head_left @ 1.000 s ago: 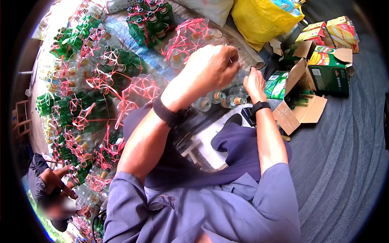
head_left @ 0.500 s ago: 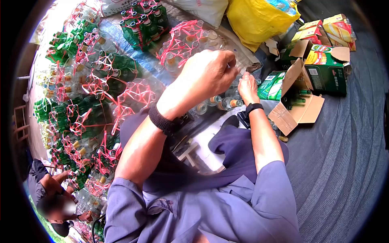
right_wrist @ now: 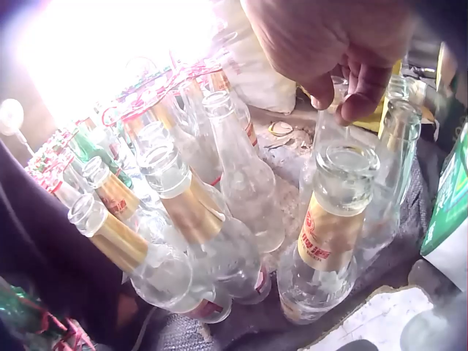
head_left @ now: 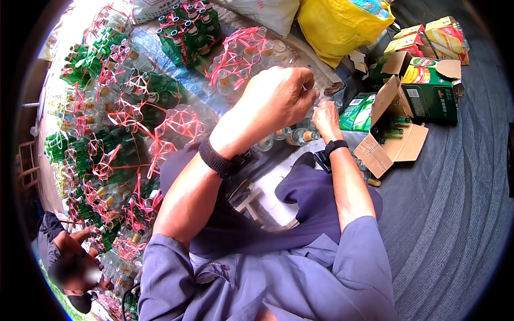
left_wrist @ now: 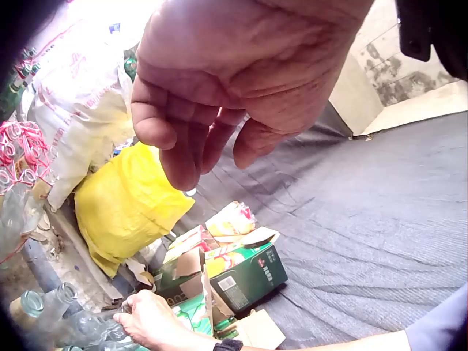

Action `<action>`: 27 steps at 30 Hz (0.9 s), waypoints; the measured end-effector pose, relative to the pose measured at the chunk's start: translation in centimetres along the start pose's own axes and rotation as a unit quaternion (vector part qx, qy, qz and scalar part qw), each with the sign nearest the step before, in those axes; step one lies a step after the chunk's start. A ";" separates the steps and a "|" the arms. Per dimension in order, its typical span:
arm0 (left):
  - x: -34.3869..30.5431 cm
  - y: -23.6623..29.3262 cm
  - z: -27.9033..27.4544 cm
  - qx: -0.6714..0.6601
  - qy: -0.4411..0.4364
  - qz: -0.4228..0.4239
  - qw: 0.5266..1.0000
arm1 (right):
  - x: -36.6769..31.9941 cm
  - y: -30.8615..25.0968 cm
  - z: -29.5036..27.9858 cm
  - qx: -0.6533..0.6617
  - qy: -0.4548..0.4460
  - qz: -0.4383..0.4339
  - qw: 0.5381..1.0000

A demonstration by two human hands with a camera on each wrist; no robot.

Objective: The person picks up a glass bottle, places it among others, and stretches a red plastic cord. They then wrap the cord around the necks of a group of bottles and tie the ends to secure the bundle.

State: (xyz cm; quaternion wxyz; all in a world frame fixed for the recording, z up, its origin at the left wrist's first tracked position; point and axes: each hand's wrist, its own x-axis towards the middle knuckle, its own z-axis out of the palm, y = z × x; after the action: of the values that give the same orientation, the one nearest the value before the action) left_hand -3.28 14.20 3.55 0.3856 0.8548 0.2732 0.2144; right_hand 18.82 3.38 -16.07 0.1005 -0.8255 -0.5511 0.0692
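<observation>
My left hand [head_left: 278,101] is raised in front of me, its fingers loosely curled with nothing between them; the left wrist view shows the same hand [left_wrist: 241,80] from below. To its right, my right hand [head_left: 326,120] is low among clear glass bottles. In the right wrist view the thumb and fingers of my right hand [right_wrist: 344,51] pinch the neck of a clear bottle [right_wrist: 333,128]. In front of it stands another clear bottle with a gold label [right_wrist: 333,230]. More clear bottles [right_wrist: 194,208] stand to the left.
Bottles bundled with pink ties [head_left: 182,123] fill the left side, where another person [head_left: 64,241] crouches. Open green cartons [head_left: 431,99] stand at the right on dark cloth [head_left: 450,214]. Behind are a yellow bag [head_left: 342,29] and a white sack [head_left: 265,13].
My right hand has shifted slightly left and toward me, closer to my left hand. The left hand has kept its loosely curled pose. The head view has shifted slightly.
</observation>
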 end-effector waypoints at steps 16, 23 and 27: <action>0.0 0.2 0.1 -0.001 0.002 0.005 1.000 | -0.1 -4.0 -3.9 -0.001 -0.079 -0.006 0.997; 0.0 0.3 0.0 0.001 -0.008 -0.010 1.000 | -1.1 -2.5 0.2 0.027 -0.095 -0.031 0.995; 0.0 0.1 0.2 0.004 -0.005 -0.003 1.000 | -1.7 -2.9 0.9 0.053 -0.088 -0.026 0.994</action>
State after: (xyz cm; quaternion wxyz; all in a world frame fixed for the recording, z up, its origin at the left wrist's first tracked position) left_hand -3.15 14.01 3.54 0.3844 0.8565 0.2746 0.2080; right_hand 15.35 2.98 -16.18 0.0965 -0.7951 -0.5747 0.1681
